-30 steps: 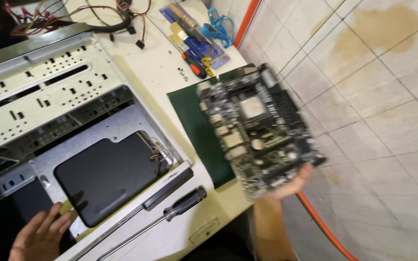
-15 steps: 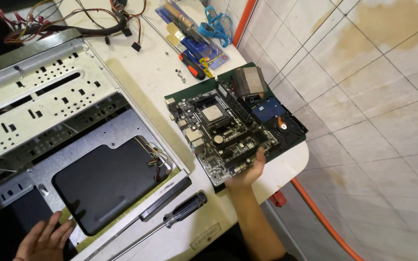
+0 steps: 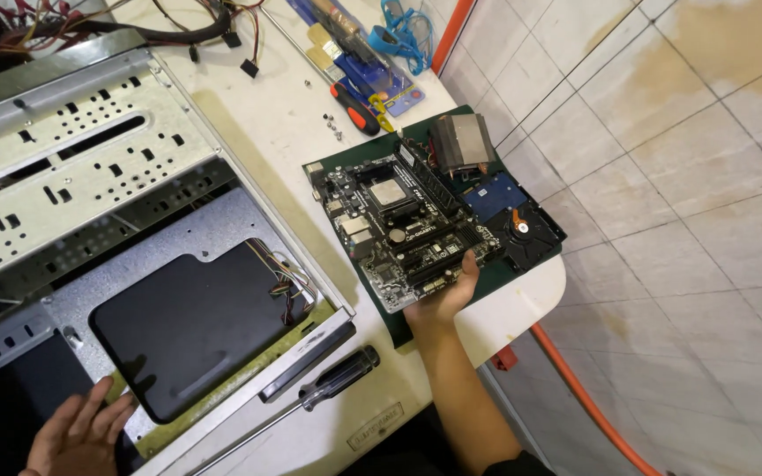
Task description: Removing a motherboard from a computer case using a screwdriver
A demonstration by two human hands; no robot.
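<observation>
Black-handled screwdriver (image 3: pixel 332 383) at surface (image 3: pixel 284 115) front edge; heatsink (image 3: pixel 460 141), hard drive (image 3: pixel 522 234) on green mat (image 3: pixel 416 330); orange hose (image 3: pixel 588 401) on tiled floor (image 3: pixel 681 176).

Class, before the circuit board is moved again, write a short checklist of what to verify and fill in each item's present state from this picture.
1. Right hand has a grip on the circuit board at its near edge: ok.
2. Board lies flat on the green mat: cannot tell; the near edge may be lifted.
3. Left hand steadies the open metal case at its near corner: ok.
4. Loose wires inside the case are clear of the black panel: not ok; they lie at its edge.
5. Screwdriver is within reach on the table: ok.
6. Small screws are gathered together: ok.
</observation>
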